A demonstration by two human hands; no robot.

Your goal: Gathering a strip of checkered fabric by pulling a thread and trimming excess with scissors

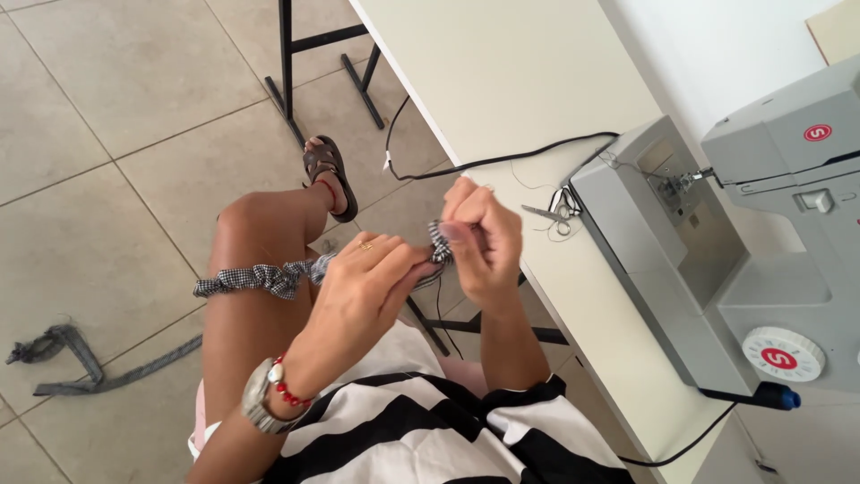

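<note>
Both hands pinched on a gathered checked strip, over the lap.

Right hand (484,237) and left hand (372,273) both grip tight on the ruffle (269,276) end; it's soft, light, floppy, so hold close to the working end. Tail trails left of the grip across the knee; scissors (557,213) and sewing machine (717,260) sit right, on the worktop (511,72).

Both hands (421,260) raised together, fingers pinched (left wrist bent).
</note>
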